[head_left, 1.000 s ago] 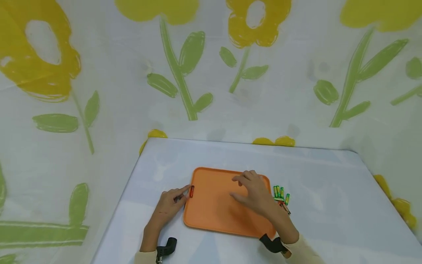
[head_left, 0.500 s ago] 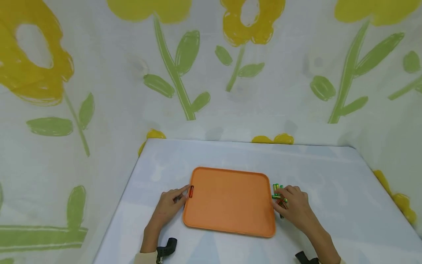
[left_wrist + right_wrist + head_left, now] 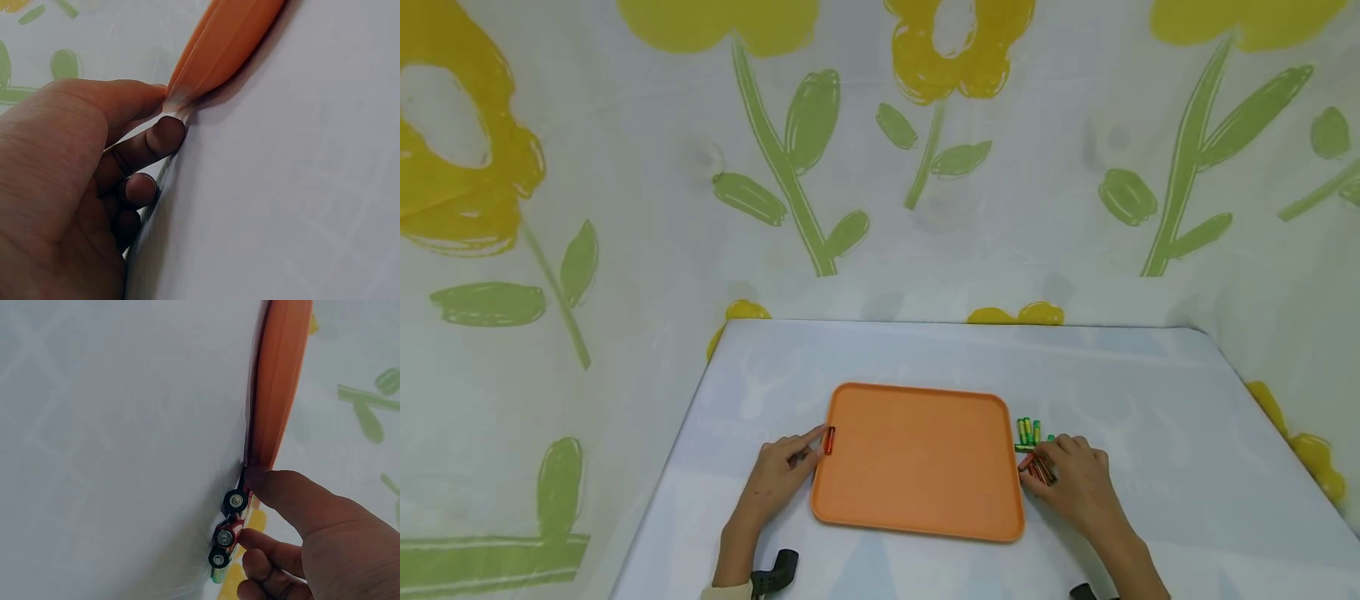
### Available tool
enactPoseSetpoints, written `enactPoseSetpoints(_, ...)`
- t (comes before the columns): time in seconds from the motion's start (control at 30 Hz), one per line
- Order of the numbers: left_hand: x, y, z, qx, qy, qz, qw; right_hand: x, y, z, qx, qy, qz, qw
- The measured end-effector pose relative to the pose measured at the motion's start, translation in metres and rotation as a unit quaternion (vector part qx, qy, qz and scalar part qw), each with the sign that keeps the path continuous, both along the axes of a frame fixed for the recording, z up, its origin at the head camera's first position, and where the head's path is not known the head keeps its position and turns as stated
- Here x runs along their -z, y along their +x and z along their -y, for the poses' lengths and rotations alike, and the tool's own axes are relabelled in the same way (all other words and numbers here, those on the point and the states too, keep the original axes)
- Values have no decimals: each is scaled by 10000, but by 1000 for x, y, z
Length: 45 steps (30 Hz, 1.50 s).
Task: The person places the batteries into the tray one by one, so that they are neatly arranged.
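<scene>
An orange tray (image 3: 925,525) lies on the white table. My left hand (image 3: 775,479) pinches its left rim; in the left wrist view the finger and thumb tips meet the tray corner (image 3: 225,50). One red battery (image 3: 829,441) lies inside along that left wall, beside the left fingertips. Just off the tray's right side, my right hand (image 3: 1078,483) is bent over a small heap of red batteries (image 3: 1041,471), thumb and forefinger round one of them. The right wrist view shows several battery ends (image 3: 224,537) next to those fingertips.
Several green batteries (image 3: 1028,431) lie just beyond the right hand, close to the tray's right rim. A flower-printed cloth wall (image 3: 1000,250) rises behind the white table (image 3: 1150,400).
My right hand has swung from over the tray to the batteries on its right, then shifted slightly onto the red ones. The left hand stays at the left rim.
</scene>
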<state>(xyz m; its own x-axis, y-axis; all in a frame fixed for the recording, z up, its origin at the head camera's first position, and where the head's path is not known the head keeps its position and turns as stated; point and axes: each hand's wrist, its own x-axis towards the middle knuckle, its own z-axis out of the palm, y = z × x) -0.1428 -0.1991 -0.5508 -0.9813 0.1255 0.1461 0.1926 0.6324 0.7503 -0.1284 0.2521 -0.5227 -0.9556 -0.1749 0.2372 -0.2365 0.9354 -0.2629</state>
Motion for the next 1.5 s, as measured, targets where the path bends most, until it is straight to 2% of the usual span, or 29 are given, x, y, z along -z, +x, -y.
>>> enactPoseSetpoints(0.33, -2, -1, 2, 63, 8, -133, 9999, -2, -1, 7, -46, -5, -304, 9995)
enactPoseSetpoints(0.57, -3, -2, 2, 141, -47, -25, 9999, -23, 3, 10, 41, -289, -114, 9995)
enactPoseSetpoints(0.67, -3, -2, 2, 162, -60, -36, 9998, -28, 1, 11, -131, -436, -137, 9989)
enactPoseSetpoints(0.93, -6, 0, 5, 32, -90, 124, 9999, -22, -9, 22, -749, -746, -233, 9941)
enactPoseSetpoints(1.17, -5, 1, 1, 45, -77, 28, 10000, -31, -16, 51, -1346, -912, -359, 9860)
enactPoseSetpoints(1.5, -2, 0, 1, -25, -72, -50, 10000, -17, -33, 97, -1722, -963, -132, 9803)
